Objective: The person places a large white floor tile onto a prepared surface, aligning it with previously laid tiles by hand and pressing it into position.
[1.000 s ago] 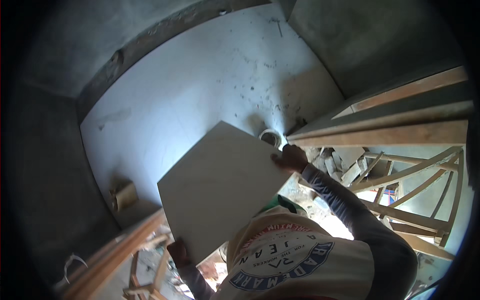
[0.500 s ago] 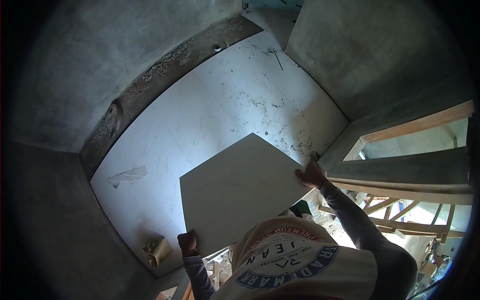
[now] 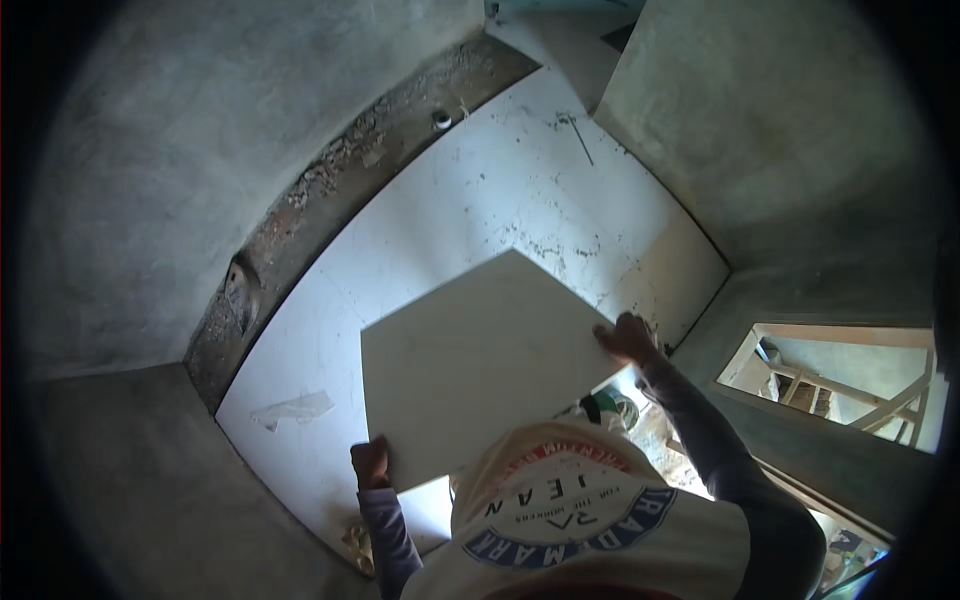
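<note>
A large pale grey-white square tile (image 3: 485, 365) with faint veining is held out in front of me over the tiled floor (image 3: 390, 215). My left hand (image 3: 371, 463) grips its lower left corner with curled fingers. My right hand (image 3: 628, 342) is closed on its right edge. My torso, in a printed cream shirt with dark sleeves, hides part of what lies below the tile. A translucent scrap (image 3: 291, 410) lies on the floor to the left, and a crumpled brown object (image 3: 356, 545) is near my left forearm.
Bare grey walls (image 3: 180, 200) surround the floor. Along the far wall runs a rough concrete strip (image 3: 370, 135) with rubble and a short white pipe (image 3: 441, 120). A thin dark rod (image 3: 581, 140) lies at the back. At right is an opening (image 3: 825, 380) with wooden timbers beyond.
My view has turned toward the walled, tiled area, bringing more of the rough strip into sight and less timber. The tile has moved right with both hands still on it.
</note>
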A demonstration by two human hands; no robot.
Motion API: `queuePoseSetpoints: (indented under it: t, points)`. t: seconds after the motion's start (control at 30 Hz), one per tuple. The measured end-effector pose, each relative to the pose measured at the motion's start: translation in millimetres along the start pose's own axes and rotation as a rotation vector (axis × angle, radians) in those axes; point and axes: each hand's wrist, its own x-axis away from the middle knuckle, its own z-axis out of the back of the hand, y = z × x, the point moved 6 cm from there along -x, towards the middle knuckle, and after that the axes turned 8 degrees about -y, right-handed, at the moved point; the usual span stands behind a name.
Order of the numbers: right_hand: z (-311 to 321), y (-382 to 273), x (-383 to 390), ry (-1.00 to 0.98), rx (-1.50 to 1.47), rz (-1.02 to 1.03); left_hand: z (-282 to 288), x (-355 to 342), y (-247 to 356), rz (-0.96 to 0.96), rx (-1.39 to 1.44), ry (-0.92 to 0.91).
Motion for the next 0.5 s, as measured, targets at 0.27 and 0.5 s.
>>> queuePoseSetpoints:
  t: [0.27,0.5]
  points:
    - [87.2,-100.0,-123.2,-0.049,0.021,-0.025,29.5,-89.6,132.7,-0.09,0.071,-0.099]
    - [137.3,-209.4,-242.8,0.036,0.078,-0.024,61.4,-250.2,248.2,-0.522,-0.102,-0.045]
